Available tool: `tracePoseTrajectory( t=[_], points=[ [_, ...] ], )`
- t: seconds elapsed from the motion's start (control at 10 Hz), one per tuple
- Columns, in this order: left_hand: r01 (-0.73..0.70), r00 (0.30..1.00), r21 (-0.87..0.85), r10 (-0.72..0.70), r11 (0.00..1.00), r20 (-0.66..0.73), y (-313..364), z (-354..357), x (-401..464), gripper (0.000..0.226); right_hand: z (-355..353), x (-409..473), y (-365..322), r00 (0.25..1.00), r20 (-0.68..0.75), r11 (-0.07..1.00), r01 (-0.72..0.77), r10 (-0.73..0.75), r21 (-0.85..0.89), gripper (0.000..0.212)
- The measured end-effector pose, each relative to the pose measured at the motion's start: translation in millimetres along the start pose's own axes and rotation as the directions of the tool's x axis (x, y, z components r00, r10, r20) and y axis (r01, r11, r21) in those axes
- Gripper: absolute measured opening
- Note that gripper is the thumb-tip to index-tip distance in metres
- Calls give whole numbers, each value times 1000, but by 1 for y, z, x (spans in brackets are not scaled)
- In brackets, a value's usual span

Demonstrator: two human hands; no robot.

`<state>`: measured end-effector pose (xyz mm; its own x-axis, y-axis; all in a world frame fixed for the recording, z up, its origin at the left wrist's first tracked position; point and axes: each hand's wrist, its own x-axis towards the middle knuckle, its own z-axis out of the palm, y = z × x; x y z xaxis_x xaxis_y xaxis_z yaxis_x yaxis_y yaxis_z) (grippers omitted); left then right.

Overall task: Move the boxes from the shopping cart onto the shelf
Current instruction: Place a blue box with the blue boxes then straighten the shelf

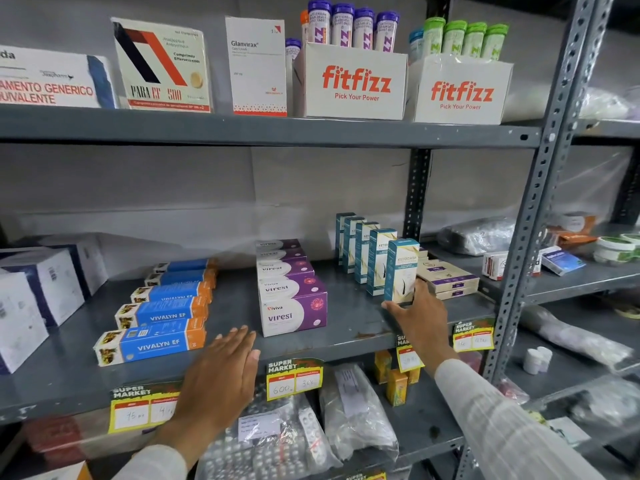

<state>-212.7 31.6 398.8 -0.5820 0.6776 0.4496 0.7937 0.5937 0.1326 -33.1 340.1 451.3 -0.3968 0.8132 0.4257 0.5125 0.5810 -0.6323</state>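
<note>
A tall teal and white Ketocasp box [401,270] stands upright at the front of a row of several like boxes [363,251] on the grey middle shelf [235,303]. My right hand [417,315] grips this front box at its base, thumb on the left side and fingers behind. My left hand [221,372] hovers flat and empty over the shelf's front edge, fingers spread. It is between the blue Vivalyn boxes [156,342] and the purple Virest boxes [294,313]. The shopping cart is out of view.
Flat beige boxes [448,278] lie just right of the teal row, by a perforated shelf upright [530,209]. Fitfizz cartons [353,83] and medicine boxes fill the shelf above. Price tags [294,377] hang on the shelf edge. Bagged blister packs [287,438] lie below.
</note>
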Motion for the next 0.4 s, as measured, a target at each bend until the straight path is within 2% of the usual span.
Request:
tracePoseTrajectory(
  t=[0.2, 0.3, 0.4],
  points=[
    [-3, 1000, -33, 4, 999, 20, 0, -4, -1, 87, -5, -5, -3, 1000, 27, 999, -13, 12, 40, 74],
    [47, 997, -168, -37, 985, 62, 3, -14, -4, 84, -6, -12, -1, 1000, -7, 983, -15, 17, 186, 83],
    [129, 984, -387, -165, 913, -63, 13, -48, -2, 75, -25, -13, -14, 990, -142, 976, 31, 0, 215, 75]
  ],
)
